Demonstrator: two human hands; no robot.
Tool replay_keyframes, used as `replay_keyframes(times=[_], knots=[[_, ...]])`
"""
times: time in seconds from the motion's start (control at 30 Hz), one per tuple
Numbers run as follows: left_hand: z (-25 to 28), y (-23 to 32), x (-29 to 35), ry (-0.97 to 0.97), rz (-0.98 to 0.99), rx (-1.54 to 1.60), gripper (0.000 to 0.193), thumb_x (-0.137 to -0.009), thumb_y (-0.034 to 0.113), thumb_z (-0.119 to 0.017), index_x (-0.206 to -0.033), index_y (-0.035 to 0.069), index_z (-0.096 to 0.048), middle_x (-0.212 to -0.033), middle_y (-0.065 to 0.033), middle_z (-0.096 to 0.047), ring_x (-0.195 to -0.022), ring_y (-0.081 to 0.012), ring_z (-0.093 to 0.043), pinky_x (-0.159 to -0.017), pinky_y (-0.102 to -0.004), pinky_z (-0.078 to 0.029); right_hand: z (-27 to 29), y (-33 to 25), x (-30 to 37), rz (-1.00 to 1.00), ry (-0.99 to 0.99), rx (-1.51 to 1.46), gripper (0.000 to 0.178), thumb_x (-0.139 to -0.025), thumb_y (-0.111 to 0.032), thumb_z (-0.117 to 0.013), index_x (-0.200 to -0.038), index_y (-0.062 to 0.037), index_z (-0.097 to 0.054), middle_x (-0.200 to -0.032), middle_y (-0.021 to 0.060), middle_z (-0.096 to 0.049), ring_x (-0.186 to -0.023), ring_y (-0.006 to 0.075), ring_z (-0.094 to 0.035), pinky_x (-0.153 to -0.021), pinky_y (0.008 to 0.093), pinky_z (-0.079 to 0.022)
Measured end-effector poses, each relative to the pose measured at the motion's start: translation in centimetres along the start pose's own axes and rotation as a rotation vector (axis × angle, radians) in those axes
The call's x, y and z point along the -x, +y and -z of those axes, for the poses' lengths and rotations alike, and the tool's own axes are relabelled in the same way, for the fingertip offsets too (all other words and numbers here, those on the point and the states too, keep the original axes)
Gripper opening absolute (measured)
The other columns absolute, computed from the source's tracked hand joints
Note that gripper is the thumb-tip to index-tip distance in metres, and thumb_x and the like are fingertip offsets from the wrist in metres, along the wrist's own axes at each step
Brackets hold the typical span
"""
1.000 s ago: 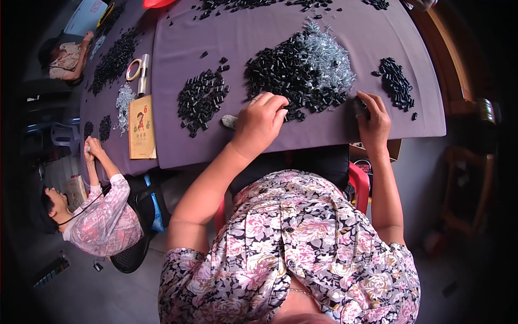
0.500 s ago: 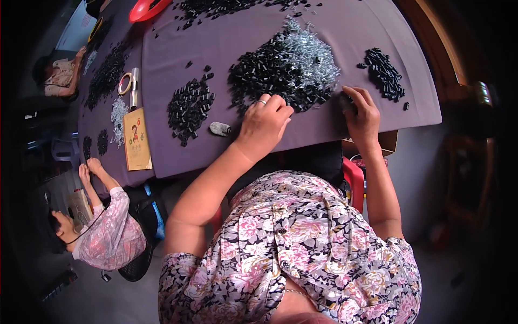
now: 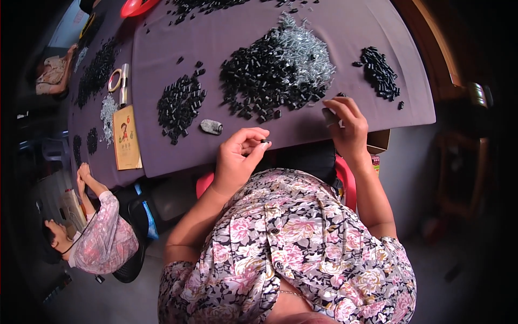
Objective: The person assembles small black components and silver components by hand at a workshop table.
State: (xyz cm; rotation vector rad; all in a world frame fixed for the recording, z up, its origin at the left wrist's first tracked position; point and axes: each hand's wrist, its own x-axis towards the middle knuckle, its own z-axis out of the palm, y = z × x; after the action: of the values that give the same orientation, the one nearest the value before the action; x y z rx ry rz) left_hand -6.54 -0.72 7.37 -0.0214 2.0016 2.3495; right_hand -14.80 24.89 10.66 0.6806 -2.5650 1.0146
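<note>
My left hand (image 3: 237, 158) is drawn back to the table's front edge. Its thumb and fingers pinch a small black tubular piece (image 3: 265, 141). To the right, my right hand (image 3: 349, 128) hovers by the front of the big pile, fingers curled and brought close to the thumb. A grey cover (image 3: 328, 116) appears at the thumb; anything between the fingertips is too small to make out. Ahead of both hands lies a heap of black tubular pieces (image 3: 251, 75), with a mound of thin clear-silvery pins (image 3: 307, 51) on its right side.
Smaller black piles lie left (image 3: 181, 108) and right (image 3: 380, 74). A grey, fuzzy-looking oval piece (image 3: 211, 127) rests near my left hand. Farther left are a yellow booklet (image 3: 127, 137), a tape roll (image 3: 115, 80) and a red basin (image 3: 137, 6). A co-worker (image 3: 105, 232) sits at the left.
My left hand has come back from the pile toward me, now showing a black piece in its pinch. My right hand has shifted slightly left and nearer to me. The view has moved a little.
</note>
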Motion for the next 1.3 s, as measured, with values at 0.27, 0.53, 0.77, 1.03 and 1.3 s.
replay_keyframes(times=[0.27, 0.53, 0.77, 1.03, 1.3], knots=[[1.2, -0.3, 1.4, 0.025, 0.155, 0.304, 0.010, -0.093, -0.002, -0.059, -0.102, 0.000, -0.056, -0.107, -0.0157, -0.067, -0.087, -0.0192, -0.071, -0.077, -0.0267, -0.056, -1.9, -1.2, -1.5, -0.160, -0.231, 0.153, 0.032, -0.075, 0.008, -0.062, -0.104, -0.0043, -0.066, -0.096, 0.0128, -0.061, -0.084, 0.0344, -0.064, -0.073, 0.0394, -0.052], [1.3, -1.1, 1.9, 0.003, 0.129, 0.274, 0.014, -0.094, 0.000, -0.062, -0.108, -0.002, -0.059, -0.102, -0.0098, -0.067, -0.084, -0.0136, -0.068, -0.078, -0.0258, -0.056, -1.4, -2.0, -2.9, -0.220, -0.351, 0.148, 0.022, -0.077, 0.002, -0.063, -0.099, -0.0015, -0.063, -0.098, 0.0170, -0.060, -0.090, 0.0403, -0.062, -0.077, 0.0458, -0.051], [0.7, -1.8, 1.9, -0.006, 0.074, 0.173, 0.020, -0.094, -0.001, -0.062, -0.114, -0.004, -0.064, -0.100, -0.0069, -0.067, -0.083, -0.0118, -0.067, -0.079, -0.0232, -0.054, -0.9, -2.0, -2.8, -0.154, -0.462, 0.291, 0.024, -0.077, -0.002, -0.066, -0.098, -0.0036, -0.056, -0.098, 0.0158, -0.057, -0.088, 0.0401, -0.061, -0.075, 0.0477, -0.050], [0.2, -1.4, 1.3, -0.041, 0.182, 0.094, 0.022, -0.095, 0.002, -0.062, -0.116, -0.003, -0.064, -0.094, -0.0052, -0.067, -0.079, -0.0096, -0.066, -0.072, -0.0218, -0.053, -0.7, -2.0, -2.5, -0.092, -0.487, 0.259, 0.022, -0.076, 0.000, -0.064, -0.097, -0.0022, -0.056, -0.097, 0.0161, -0.058, -0.088, 0.0415, -0.059, -0.073, 0.0480, -0.047], [-1.8, -1.1, 0.4, -0.080, 0.188, 0.140, 0.014, -0.093, 0.000, -0.064, -0.106, -0.005, -0.062, -0.090, -0.0050, -0.069, -0.077, -0.0088, -0.065, -0.070, -0.0219, -0.053, -1.7, -6.3, -1.0, -0.043, -0.565, -0.271, 0.022, -0.074, 0.001, -0.066, -0.094, -0.0001, -0.056, -0.088, 0.0163, -0.058, -0.082, 0.0389, -0.061, -0.071, 0.0438, -0.049]])
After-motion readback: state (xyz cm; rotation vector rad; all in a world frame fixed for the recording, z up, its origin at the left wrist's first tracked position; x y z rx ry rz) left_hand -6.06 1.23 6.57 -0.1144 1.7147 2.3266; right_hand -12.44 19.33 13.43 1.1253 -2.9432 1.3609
